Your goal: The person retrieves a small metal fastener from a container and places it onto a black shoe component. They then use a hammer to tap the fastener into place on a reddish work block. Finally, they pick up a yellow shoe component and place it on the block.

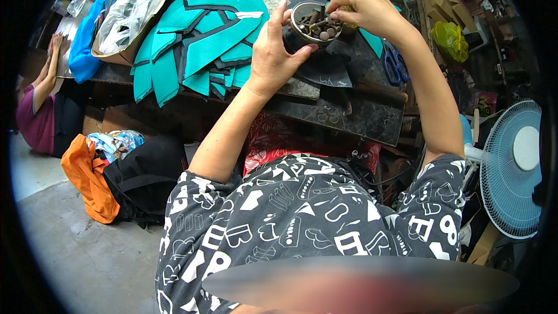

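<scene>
Over the cluttered surface, the left hand grips a small metal tin of studs while the right hand pinches inside it, seemingly picking one; lifting it out cleanly looks next.

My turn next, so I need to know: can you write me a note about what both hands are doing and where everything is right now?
Left hand: holds the small round tin up over the worktable.
Right hand: its fingers dip into the tin, pinching among the small metal studs; whether one is gripped cannot be told.
Teal and black cut pieces lie stacked on the table to the left; blue scissors lie to the right.
Done: tin lifted. Left: nothing shows how many studs are out.
</scene>
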A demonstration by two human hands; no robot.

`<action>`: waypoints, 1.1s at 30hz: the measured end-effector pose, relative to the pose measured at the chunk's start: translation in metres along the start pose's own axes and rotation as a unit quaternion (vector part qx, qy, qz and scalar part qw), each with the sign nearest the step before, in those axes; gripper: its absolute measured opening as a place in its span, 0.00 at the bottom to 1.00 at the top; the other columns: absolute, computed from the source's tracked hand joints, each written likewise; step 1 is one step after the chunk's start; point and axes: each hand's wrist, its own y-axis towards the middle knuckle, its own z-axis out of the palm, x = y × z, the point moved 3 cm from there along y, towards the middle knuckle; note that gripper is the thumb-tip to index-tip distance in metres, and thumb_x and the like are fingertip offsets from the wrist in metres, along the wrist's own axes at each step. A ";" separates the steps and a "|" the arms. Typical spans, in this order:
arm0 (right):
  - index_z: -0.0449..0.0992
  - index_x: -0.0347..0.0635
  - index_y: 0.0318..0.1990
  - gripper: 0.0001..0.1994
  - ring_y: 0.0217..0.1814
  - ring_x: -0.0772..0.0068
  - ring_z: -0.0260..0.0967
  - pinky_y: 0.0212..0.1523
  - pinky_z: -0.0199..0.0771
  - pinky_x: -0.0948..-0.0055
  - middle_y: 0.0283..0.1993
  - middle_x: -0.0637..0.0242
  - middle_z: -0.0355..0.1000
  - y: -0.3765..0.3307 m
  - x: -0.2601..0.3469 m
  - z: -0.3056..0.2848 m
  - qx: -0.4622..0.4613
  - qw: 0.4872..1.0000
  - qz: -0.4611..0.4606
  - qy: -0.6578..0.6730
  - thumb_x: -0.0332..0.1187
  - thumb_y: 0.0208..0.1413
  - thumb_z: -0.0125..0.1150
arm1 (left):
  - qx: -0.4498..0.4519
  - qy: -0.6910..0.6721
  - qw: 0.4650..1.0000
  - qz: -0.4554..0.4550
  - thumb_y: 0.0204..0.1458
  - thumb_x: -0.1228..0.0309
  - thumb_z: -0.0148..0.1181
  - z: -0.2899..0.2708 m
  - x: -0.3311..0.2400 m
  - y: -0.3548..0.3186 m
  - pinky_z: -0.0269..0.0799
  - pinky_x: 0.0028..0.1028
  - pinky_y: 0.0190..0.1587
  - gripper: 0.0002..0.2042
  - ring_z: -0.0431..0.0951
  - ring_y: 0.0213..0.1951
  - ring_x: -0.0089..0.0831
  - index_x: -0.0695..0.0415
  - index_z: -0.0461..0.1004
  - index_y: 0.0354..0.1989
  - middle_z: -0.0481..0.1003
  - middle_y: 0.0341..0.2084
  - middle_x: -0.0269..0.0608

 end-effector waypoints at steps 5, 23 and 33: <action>0.79 0.40 0.35 0.06 0.47 0.61 0.71 0.47 0.71 0.64 0.41 0.66 0.72 0.008 0.006 0.008 0.054 0.993 0.013 -0.104 0.32 0.51 0.64 | 0.002 0.005 1.000 0.004 0.38 0.72 0.78 -0.001 -0.001 0.000 0.73 0.34 0.55 0.49 0.77 0.52 0.41 0.60 0.52 0.68 0.73 0.53 0.52; 0.72 0.45 0.36 0.05 0.41 0.76 0.75 0.47 0.75 0.75 0.39 0.62 0.79 -0.013 -0.036 0.001 -0.077 0.838 0.175 0.510 0.34 0.63 0.54 | -0.007 0.024 1.000 0.014 0.35 0.69 0.78 -0.001 -0.001 0.000 0.74 0.35 0.50 0.49 0.77 0.48 0.44 0.61 0.53 0.67 0.74 0.49 0.51; 0.71 0.47 0.39 0.04 0.38 0.70 0.76 0.45 0.78 0.71 0.40 0.56 0.79 -0.032 -0.067 -0.007 -0.147 0.713 0.221 0.649 0.34 0.63 0.52 | -0.006 0.035 0.999 0.013 0.36 0.69 0.78 0.000 0.003 -0.004 0.74 0.36 0.50 0.50 0.77 0.48 0.44 0.61 0.52 0.68 0.75 0.47 0.50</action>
